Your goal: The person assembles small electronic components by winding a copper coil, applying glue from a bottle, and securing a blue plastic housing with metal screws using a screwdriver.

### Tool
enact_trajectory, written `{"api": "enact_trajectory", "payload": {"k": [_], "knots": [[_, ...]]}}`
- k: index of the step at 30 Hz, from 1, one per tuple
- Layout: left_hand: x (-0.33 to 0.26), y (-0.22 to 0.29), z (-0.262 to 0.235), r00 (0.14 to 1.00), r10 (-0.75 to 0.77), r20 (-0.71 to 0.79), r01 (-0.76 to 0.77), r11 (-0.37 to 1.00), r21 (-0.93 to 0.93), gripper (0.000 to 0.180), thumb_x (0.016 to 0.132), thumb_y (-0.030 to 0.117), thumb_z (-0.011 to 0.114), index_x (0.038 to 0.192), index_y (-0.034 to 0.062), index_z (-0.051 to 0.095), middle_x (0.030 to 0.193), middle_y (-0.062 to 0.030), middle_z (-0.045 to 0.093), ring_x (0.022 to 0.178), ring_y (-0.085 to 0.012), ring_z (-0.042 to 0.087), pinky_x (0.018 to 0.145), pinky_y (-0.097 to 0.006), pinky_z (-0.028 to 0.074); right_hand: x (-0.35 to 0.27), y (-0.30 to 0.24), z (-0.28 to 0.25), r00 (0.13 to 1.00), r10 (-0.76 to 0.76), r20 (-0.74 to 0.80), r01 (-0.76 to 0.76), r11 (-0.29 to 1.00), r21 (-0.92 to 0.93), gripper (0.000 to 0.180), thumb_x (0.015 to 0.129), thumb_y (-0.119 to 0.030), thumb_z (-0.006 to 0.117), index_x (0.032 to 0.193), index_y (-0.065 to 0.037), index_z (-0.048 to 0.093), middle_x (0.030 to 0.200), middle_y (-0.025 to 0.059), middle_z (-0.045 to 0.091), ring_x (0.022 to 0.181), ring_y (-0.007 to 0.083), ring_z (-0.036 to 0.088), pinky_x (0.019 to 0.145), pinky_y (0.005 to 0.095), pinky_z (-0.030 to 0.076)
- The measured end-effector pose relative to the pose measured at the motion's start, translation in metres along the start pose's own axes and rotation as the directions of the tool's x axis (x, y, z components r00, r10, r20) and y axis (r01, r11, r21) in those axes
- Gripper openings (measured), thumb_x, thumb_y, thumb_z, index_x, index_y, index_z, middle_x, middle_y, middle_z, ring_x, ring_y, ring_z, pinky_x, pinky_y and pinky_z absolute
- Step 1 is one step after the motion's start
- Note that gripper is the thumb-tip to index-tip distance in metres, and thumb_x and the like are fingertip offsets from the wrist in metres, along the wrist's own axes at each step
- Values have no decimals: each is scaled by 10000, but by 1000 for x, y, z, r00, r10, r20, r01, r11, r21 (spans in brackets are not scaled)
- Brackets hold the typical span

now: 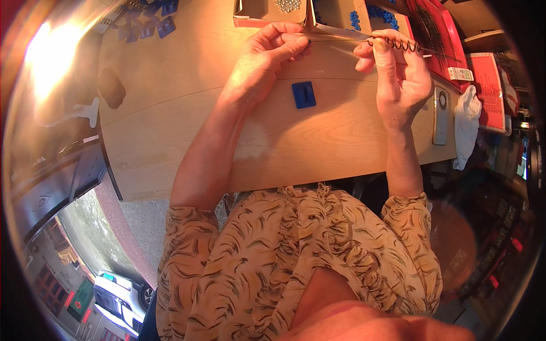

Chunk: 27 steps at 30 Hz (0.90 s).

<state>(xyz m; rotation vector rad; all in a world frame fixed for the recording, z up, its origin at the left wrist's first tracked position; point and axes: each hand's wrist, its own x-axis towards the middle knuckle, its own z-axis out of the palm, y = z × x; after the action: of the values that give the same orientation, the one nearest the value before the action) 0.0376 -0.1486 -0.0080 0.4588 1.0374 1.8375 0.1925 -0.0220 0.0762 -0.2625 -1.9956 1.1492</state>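
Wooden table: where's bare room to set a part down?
Two patches on the table: between left forearm and right forearm, from the blue square part to the near edge; and left of the left forearm, nearer than the blue pieces. Crowded: far edge with open boxes and red tray; right side with a slim white object.

Cream-yellow blouse (pixel 239 267) with dark curling strokes, gathered ruffles (pixel 288 238) down the front, elbow-length sleeves (pixel 190 241).
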Motion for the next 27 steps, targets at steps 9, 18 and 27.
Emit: {"api": "enact_trajectory", "payload": {"k": [9, 18, 27], "knots": [[-4, 1, 2, 999, -37, 31, 38, 999, -21, 249, 925, 140, 704, 1149, 70, 623, 968, -11, 692, 928, -114, 636, 910, -266, 491, -19, 8, -7, 987, 120, -103, -104, 983, 149, 139, 984, -73, 594, 1051, 47, 616, 808, 129, 699, 630, 147, 656, 608, 249, 533], [-9, 2, 8, 997, -51, 56, 50, 999, 18, 221, 935, 141, 692, 1135, 73, 626, 1006, -11, 680, 950, -123, 632, 939, -274, 492, -26, 2, -10, 990, 78, -120, -54, 980, 192, 122, 982, -61, 589, 1052, 35, 620, 825, 133, 706, 656, 159, 675, 623, 259, 551], [-10, 13, 16, 990, -59, 125, 77, 987, -142, 298, 974, 194, 639, 1220, 28, 607, 1094, -100, 681, 1016, -178, 668, 922, -268, 545, -39, -12, -8, 954, 74, -291, 5, 965, 264, 129, 971, -35, 592, 1065, 50, 618, 868, 168, 713, 696, 183, 694, 657, 289, 581]]}}
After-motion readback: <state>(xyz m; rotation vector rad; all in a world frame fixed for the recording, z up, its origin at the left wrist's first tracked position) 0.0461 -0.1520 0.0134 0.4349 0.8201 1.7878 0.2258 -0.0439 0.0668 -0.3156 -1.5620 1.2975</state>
